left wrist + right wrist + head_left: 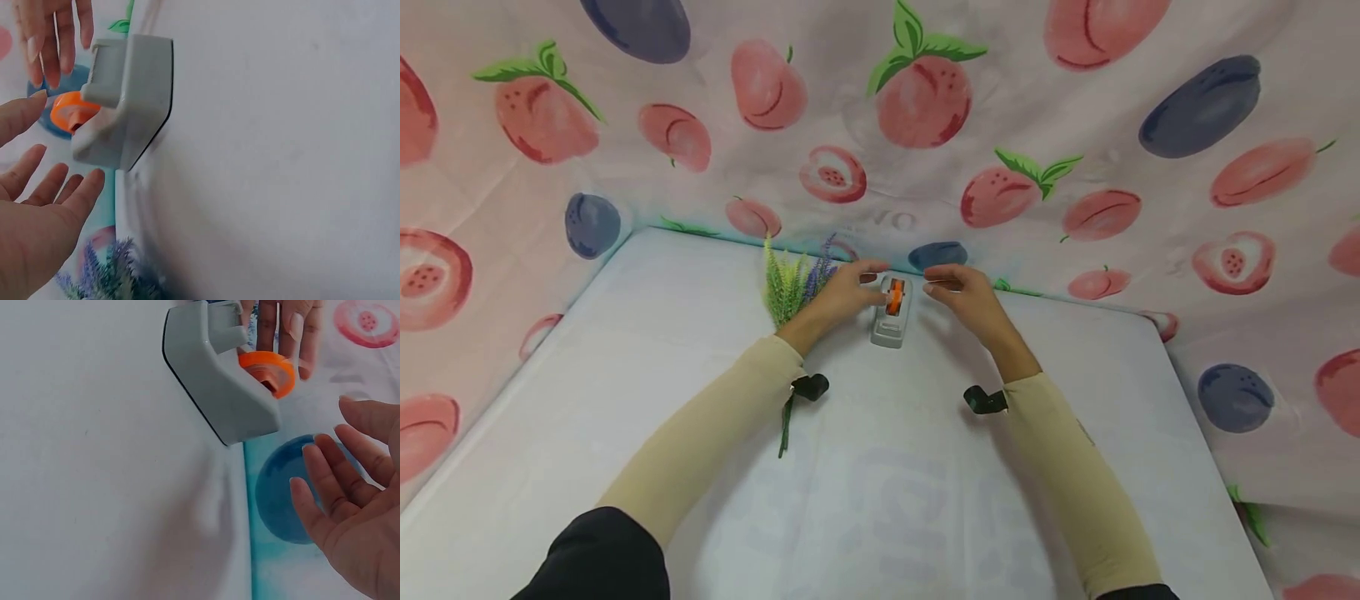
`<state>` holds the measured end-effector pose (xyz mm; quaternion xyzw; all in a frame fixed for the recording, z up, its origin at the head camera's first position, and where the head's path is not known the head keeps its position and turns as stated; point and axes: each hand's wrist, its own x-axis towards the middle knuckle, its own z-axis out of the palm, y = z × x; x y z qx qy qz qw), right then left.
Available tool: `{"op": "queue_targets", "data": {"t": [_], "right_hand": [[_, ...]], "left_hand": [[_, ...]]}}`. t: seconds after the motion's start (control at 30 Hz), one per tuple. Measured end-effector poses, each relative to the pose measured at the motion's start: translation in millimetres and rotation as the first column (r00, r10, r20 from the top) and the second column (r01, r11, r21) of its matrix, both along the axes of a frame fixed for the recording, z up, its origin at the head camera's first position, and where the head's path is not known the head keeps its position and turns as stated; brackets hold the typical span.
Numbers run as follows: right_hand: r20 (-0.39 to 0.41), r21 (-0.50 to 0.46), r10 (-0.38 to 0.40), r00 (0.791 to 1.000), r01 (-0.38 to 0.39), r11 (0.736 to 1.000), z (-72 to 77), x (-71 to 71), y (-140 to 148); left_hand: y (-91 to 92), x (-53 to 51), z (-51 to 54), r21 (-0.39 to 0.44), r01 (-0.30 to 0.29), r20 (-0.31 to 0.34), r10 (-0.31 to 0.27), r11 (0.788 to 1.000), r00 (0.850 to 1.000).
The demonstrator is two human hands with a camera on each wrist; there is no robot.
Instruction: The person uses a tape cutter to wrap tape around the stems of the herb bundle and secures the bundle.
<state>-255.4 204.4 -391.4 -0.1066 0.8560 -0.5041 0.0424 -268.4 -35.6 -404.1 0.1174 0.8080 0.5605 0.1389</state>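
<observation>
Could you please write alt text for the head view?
A person's left hand and right hand are held either side of a grey tape dispenser with an orange wheel on a white table; yellow and purple flowers lie to its left.

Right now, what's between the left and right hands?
A grey tape dispenser with an orange roll, on the white table, between left hand and right hand. Head view shows it.

Patterned cloth [917, 179]: faint grey lettering [892, 220], upper centre of the head view, too blurred to read
White surface [880, 400]: big pale block-like marks [895, 460], lower centre of same frame, illegible
Readable text overall: none
</observation>
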Motion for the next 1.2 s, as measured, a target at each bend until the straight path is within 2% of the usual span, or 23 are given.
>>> {"op": "queue_targets", "data": {"t": [0.2,0.6,0.93,1.2], "right_hand": [[0.027,-0.026,0.025,0.999,-0.024,0.999,-7.1,-9.8,-8.8],[0.084,0.032,0.05,0.995,-0.053,0.998,-18.6,-25.2,-24.6],[0.083,0.017,0.032,0.996,-0.033,0.999,-15.4,-23.6,-29.5],[0.107,0.021,0.031,0.994,-0.033,0.999,-11.2,-21.5,-31.0]], "left_hand": [[9.3,-1.2,-4.8,-0.044,0.002,0.02,-0.001,0.999,1.0],[15.0,-1.3,-11.8,-0.004,-0.017,0.081,0.018,1.0,0.997],[15.9,-4.5,-15.8,0.004,-0.007,0.061,0.006,1.0,0.998],[16.4,-3.7,-16.6,0.021,-0.011,0.075,0.009,1.0,0.997]]}}
